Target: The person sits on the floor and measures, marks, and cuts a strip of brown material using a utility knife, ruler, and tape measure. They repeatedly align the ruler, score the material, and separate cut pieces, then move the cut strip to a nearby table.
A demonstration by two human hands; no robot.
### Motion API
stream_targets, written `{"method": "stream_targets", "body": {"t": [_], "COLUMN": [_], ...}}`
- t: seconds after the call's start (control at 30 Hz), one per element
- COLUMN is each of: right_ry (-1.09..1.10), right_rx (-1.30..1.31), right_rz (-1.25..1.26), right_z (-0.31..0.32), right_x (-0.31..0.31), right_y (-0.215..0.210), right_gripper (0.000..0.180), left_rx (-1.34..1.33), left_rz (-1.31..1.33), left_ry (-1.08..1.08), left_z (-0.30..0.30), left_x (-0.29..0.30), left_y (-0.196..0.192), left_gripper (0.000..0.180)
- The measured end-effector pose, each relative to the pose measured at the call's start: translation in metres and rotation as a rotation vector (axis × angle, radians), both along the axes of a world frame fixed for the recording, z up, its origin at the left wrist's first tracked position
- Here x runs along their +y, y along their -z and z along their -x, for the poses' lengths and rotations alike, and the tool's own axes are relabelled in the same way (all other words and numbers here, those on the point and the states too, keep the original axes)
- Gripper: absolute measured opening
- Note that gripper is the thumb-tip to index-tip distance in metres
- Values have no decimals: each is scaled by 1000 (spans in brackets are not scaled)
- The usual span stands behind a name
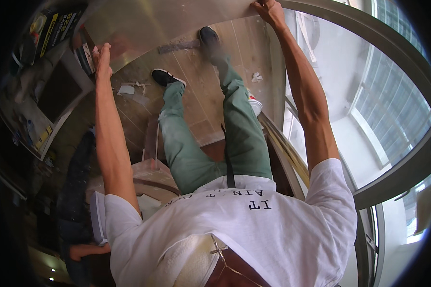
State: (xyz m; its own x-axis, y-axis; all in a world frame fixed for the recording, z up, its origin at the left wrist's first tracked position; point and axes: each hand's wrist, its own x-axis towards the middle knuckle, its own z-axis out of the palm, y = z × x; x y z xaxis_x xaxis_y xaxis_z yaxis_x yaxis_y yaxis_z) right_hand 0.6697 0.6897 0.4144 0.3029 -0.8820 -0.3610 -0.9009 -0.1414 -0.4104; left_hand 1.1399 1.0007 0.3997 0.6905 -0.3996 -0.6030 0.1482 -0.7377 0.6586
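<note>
A large, flat grey-brown panel [153, 24] spans the top of the view, its near edge facing me. My left hand [102, 60] is closed at the panel's left end, its fingers partly hidden. Farther out to the right, my right hand [271, 13] grips the panel's right end, fingers bent round the edge. Both arms are stretched forward. Below the panel show my legs in green trousers [246, 129] and dark shoes, one foot ahead of the other.
Wood-look floor [191, 105] carries a flat strip [178, 46] and white scraps [126, 89]. A white tub [255, 106] stands by my right leg. Window glass [392, 110] lies right; a dark box [57, 31] sits far left. Another person's arm [88, 250] shows lower left.
</note>
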Motion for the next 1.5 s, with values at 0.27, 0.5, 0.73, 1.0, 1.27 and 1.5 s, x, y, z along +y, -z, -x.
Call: {"method": "stream_targets", "body": {"t": [0.27,0.5,0.73,1.0,1.27,1.5], "right_ry": [-23,34,-25,-131,-410,-257], "right_rx": [73,50,-379,-586,-428,-342], "right_rz": [77,115,-87,-187,546,376], "right_z": [10,5,97,44,96,68], "right_x": [6,11,-25,3,44,36], "right_y": [7,22,61,79,60,72], "right_gripper": [38,32,53,53,48,57], "left_rx": [30,8,-80,-438,-646,-800], "left_rz": [-86,-152,40,209,345,463], "left_ry": [172,145,201,-6,281,222], "left_z": [-18,-31,3,83,80,73], "left_x": [2,17,-3,106,126,152], "left_y": [6,12,3,-12,15,65], "left_gripper": [65,57,61,47,72,67]}}
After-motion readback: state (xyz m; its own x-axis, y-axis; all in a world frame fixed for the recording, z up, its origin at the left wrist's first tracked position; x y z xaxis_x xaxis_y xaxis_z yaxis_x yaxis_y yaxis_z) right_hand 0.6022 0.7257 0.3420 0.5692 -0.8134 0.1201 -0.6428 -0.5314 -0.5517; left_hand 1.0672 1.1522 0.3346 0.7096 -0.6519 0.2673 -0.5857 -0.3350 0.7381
